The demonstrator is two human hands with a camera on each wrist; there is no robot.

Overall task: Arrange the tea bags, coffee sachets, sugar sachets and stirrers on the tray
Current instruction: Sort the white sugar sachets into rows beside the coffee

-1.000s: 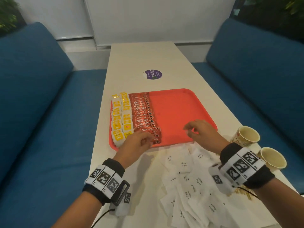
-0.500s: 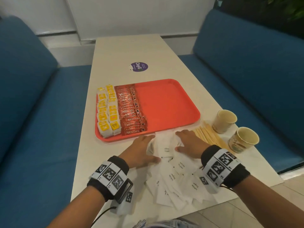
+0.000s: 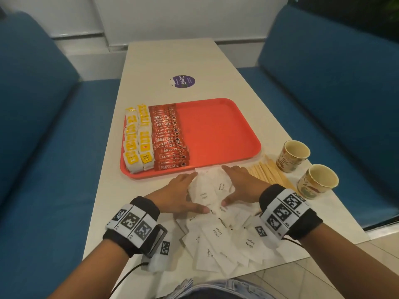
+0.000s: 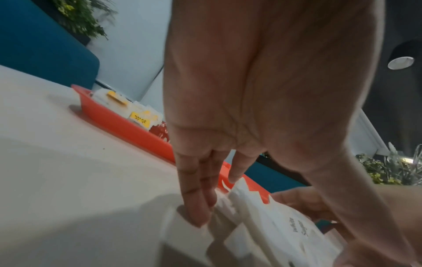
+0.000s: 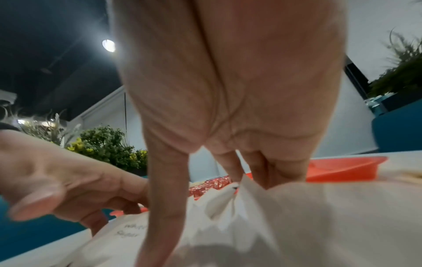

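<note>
An orange tray (image 3: pixel 216 134) holds two columns of yellow tea bags (image 3: pixel 138 139) at its left and a column of red coffee sachets (image 3: pixel 170 143) beside them. Its right part is bare. White sugar sachets (image 3: pixel 220 240) lie in a loose pile on the table before the tray. My left hand (image 3: pixel 183 188) and right hand (image 3: pixel 239 184) press a bunch of sugar sachets (image 3: pixel 208 188) between them, fingers straight, thumbs at its near end. In the left wrist view my fingers (image 4: pixel 196 198) touch the bunch's edge. Wooden stirrers (image 3: pixel 269 173) lie just right of my right hand.
Two paper cups (image 3: pixel 293 155) (image 3: pixel 316 181) stand at the table's right edge beyond the stirrers. A purple sticker (image 3: pixel 182 81) marks the table behind the tray. Blue sofas (image 3: pixel 43 147) (image 3: pixel 323 83) flank the table.
Both hands drew back from the tray's near edge to the sugar pile. They have closed in from both sides and pushed several sachets into a bunch.
</note>
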